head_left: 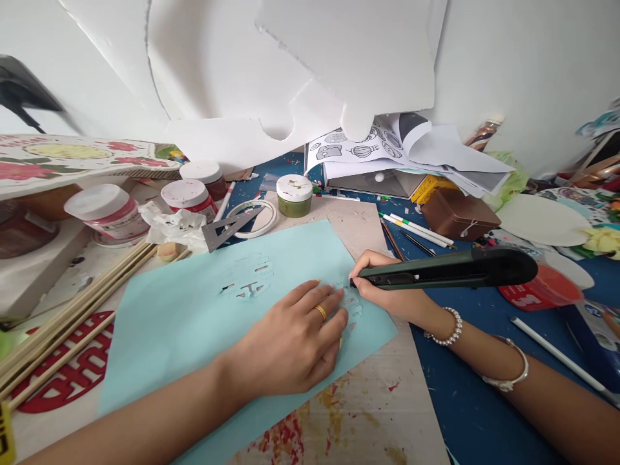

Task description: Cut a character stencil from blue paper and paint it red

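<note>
A light blue sheet of paper (179, 323) lies on a paint-stained board (387, 400), with one cut-out pattern left of centre and another near its right corner. My left hand (300, 336) rests flat on the sheet beside the right pattern, fingers spread a little, with a gold ring on one finger. In my right hand (382, 284) is a dark green utility knife (445, 268), pinched close to its front end. The knife's tip points down at the right pattern, and its long body sticks out to the right. Whether the blade touches the paper is hidden by the fingers.
Paint jars (109, 210), a roll of tape (259, 219) and a triangle ruler (227, 229) stand behind the sheet. Wooden sticks (72, 313) lie over a red cut-out (92, 368) at left. Markers (419, 229), a brown box (458, 213) and a red tub (537, 287) are at right.
</note>
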`<state>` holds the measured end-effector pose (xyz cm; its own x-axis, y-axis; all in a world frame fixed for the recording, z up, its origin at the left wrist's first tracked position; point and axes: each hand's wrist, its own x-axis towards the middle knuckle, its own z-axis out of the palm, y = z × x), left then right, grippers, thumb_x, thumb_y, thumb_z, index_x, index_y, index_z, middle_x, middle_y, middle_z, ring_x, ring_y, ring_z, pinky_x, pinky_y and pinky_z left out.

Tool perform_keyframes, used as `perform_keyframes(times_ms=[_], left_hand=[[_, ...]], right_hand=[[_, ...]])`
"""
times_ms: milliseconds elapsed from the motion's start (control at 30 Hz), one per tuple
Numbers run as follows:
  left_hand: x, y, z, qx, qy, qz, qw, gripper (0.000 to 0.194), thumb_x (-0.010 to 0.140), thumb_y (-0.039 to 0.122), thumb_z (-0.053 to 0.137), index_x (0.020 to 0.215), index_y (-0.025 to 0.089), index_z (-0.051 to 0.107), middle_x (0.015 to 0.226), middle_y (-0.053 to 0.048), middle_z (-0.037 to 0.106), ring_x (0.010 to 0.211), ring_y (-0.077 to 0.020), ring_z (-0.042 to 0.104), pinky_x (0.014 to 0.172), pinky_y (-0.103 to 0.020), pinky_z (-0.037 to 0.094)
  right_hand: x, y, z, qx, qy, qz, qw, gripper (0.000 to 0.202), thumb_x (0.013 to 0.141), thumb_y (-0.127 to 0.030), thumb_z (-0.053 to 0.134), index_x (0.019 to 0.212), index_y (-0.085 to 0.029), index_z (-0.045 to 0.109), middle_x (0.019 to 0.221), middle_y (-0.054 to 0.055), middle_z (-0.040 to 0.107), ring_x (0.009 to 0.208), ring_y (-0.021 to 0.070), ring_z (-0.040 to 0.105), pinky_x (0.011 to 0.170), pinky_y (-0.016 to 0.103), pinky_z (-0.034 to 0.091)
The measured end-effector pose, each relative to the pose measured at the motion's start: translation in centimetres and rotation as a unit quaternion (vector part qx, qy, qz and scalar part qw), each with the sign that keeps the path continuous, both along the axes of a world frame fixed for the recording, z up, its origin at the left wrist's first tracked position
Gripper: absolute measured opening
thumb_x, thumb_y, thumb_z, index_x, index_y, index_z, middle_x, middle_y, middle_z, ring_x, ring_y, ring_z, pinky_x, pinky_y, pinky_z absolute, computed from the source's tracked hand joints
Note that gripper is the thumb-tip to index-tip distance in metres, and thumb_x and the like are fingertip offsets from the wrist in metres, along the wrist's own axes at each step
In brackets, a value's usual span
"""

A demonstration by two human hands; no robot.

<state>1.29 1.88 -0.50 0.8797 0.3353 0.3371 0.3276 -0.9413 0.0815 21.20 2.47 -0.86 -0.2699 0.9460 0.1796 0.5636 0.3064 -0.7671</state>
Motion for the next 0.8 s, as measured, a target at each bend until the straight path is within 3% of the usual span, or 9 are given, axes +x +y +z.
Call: perform_keyframes(times_ms=[800], left_hand=[[0.02, 0.0, -0.13, 0.005, -0.003, -0.001, 1.0, 0.025, 0.082, 0.02, 0.039, 0.095, 0.008, 0.058, 0.108, -0.015, 0.058, 0.103, -0.0246, 0.051, 0.093, -0.04, 0.036]], right_hand=[[0.09, 0.07, -0.04, 0.012, -0.001, 0.001, 1.0, 0.009, 0.073, -0.011, 0.049, 0.074, -0.019, 0.053, 0.072, -0.001, 0.057, 0.066, 0.0123, 0.054, 0.059, 0.023, 0.042]])
